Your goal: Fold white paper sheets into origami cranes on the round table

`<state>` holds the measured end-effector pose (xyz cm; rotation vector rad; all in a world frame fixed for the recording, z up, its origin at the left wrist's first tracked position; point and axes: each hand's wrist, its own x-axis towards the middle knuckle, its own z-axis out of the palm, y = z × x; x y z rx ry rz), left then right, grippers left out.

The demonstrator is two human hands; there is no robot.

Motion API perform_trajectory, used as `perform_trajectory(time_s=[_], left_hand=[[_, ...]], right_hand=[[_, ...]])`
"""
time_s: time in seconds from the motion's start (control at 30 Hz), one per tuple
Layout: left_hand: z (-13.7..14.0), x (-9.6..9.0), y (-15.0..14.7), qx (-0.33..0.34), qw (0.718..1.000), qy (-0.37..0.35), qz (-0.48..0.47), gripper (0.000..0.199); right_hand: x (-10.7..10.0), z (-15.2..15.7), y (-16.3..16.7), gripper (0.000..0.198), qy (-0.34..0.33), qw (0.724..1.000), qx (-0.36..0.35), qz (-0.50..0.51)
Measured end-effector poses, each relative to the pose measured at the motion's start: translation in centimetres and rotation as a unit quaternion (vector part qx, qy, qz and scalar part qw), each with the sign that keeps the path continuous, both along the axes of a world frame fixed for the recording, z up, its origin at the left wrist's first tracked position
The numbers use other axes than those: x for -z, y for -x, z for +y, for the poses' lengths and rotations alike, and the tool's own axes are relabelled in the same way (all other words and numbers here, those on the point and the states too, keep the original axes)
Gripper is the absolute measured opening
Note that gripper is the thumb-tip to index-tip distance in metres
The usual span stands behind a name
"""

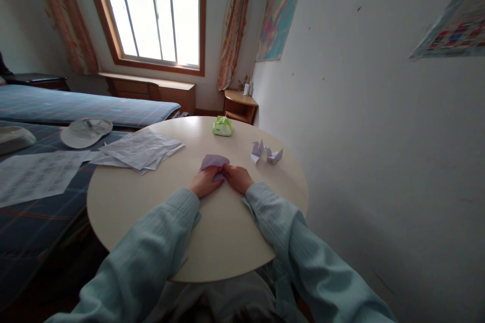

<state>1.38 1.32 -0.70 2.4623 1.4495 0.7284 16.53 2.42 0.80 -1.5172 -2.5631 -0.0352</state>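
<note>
A small folded sheet of pale purple paper (213, 161) lies between my hands near the middle of the round table. My left hand (206, 180) rests over its near left part, fingers bent onto it. With closed fingertips my right hand (237, 177) pinches the paper's right side. Both hands partly cover the paper, so its lower folds are hidden. To the right of my right hand stand two folded paper figures (256, 151) (273, 156), white to pale purple and shaped like birds.
A green-and-white tissue pack (223, 126) sits toward the table's far edge. Loose paper sheets (142, 149) overlap the table's left edge and the bed. A white cap (86, 132) lies on the plaid bed (56, 217). The wall (364, 161) runs close along the right.
</note>
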Motion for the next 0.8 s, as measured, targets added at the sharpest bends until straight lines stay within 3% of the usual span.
perform_trajectory(time_s=[0.47,0.8], left_hand=[[0.1,0.24,0.0,-0.01,1.0,-0.006,0.019,0.039],[0.05,0.35,-0.02,-0.01,0.999,-0.016,0.03,0.036]], right_hand=[[0.17,0.64,-0.14,0.028,0.015,0.999,0.021,0.02],[0.07,0.65,-0.05,0.028,0.023,1.0,-0.002,0.0]])
